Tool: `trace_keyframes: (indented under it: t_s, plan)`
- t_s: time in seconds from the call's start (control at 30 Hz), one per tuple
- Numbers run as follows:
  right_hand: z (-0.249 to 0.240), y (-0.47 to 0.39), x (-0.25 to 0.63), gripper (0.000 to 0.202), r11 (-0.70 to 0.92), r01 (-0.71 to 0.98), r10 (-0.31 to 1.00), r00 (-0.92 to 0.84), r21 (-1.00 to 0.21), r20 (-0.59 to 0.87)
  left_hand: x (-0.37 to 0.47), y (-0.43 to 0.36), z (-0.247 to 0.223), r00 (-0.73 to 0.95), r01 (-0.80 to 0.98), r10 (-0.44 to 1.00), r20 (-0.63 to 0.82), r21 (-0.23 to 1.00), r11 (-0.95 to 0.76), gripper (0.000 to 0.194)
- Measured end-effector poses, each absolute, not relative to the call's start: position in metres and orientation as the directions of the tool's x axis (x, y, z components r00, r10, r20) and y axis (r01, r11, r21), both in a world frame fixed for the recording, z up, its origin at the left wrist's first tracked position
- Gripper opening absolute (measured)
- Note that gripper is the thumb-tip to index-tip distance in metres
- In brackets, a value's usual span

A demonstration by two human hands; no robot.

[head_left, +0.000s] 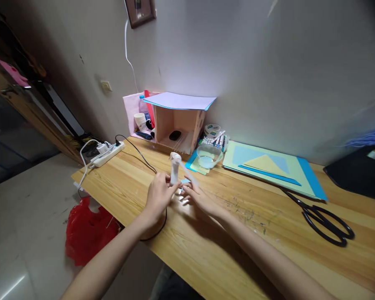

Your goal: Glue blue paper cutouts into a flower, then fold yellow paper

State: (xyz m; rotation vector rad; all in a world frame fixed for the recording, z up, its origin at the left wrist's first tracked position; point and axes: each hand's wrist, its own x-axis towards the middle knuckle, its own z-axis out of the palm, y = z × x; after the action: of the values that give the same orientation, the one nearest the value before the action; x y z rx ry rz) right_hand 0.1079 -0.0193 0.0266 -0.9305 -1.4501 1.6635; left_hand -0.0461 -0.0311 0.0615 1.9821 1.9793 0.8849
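head view, white upright thing: the white thing (174, 170) is between your two hands, above the near part of the wooden table (137, 183); its long axis is close to upright, the knobbly end on top and the narrow body pointing down to your fingers.
head view, pale strip: a blurred see-through strip (189, 171) slants from its top down toward your right hand.
head view, left hand: your left hand (158, 193) has thumb and fingers closed on the lower part of the white thing.
head view, right hand: your right hand (200, 199) is just beside it, fingers slightly curled; you cannot tell whether they grip anything.
head view, writing: the tape rolls (212, 130) carry green labels, too small to read.
head view, around you: the black scissors (326, 223) lie to the right, near the stacked coloured sheets (268, 166); the clear bowl (209, 156) sits beyond your hands.
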Motion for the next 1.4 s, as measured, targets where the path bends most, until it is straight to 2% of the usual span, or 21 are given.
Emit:
trace_keyframes:
  t_s: [0.07,0.17,0.23,0.27,0.3,0.37,0.43,0.53,0.7,1.03,1.4]
  plan:
    - [0.031,-0.025,0.105,0.041,0.017,-0.078,0.923,-0.382,-0.997,0.045,-0.021,-0.051,0.066,0.016,0.868,0.974,0.225,0.481,-0.126,0.011]
    - [0.039,-0.031,0.110,0.034,0.095,-0.025,0.981,-0.166,-0.995,0.098,0.009,-0.074,0.074,0.126,0.888,0.979,0.159,0.421,-0.183,0.025]
    - [0.042,-0.033,0.124,0.031,0.044,-0.008,0.986,-0.158,-0.999,0.045,0.017,-0.081,0.082,0.277,0.818,0.952,0.127,0.489,-0.303,0.031]
    - [0.042,-0.033,0.134,0.031,0.017,-0.011,0.983,-0.182,-1.000,0.018,0.017,-0.082,0.085,0.344,0.770,0.933,0.110,0.536,-0.347,0.026]
    - [0.041,-0.033,0.145,0.031,-0.003,-0.016,0.977,-0.212,-1.000,0.000,0.015,-0.079,0.088,0.411,0.722,0.908,0.078,0.581,-0.377,0.019]
    - [0.035,-0.031,0.168,0.029,-0.021,0.013,0.971,-0.237,-1.000,-0.023,0.006,-0.065,0.086,0.475,0.679,0.880,0.005,0.634,-0.371,0.025]
    - [0.024,-0.029,0.188,0.031,-0.035,0.020,0.976,-0.214,-0.999,-0.039,-0.005,-0.042,0.073,0.398,0.725,0.917,-0.014,0.618,-0.305,0.024]
    - [0.007,-0.029,0.204,0.031,-0.031,0.009,0.981,-0.189,-0.999,-0.032,-0.015,-0.008,0.042,0.192,0.813,0.972,0.138,0.532,-0.237,0.011]
    - [-0.009,-0.034,0.202,0.030,-0.017,-0.042,0.982,-0.191,-0.999,-0.008,-0.014,0.013,0.007,0.165,0.815,0.965,0.202,0.523,-0.249,0.009]
    - [-0.012,-0.038,0.201,0.033,-0.149,-0.105,0.957,-0.266,-0.983,-0.116,-0.011,0.011,0.006,0.222,0.858,0.941,0.256,0.407,-0.313,0.011]
    - [0.011,-0.039,0.196,0.026,-0.246,0.057,0.919,-0.303,-0.968,-0.252,-0.018,0.015,0.001,0.188,0.739,0.947,0.260,0.597,-0.311,0.018]
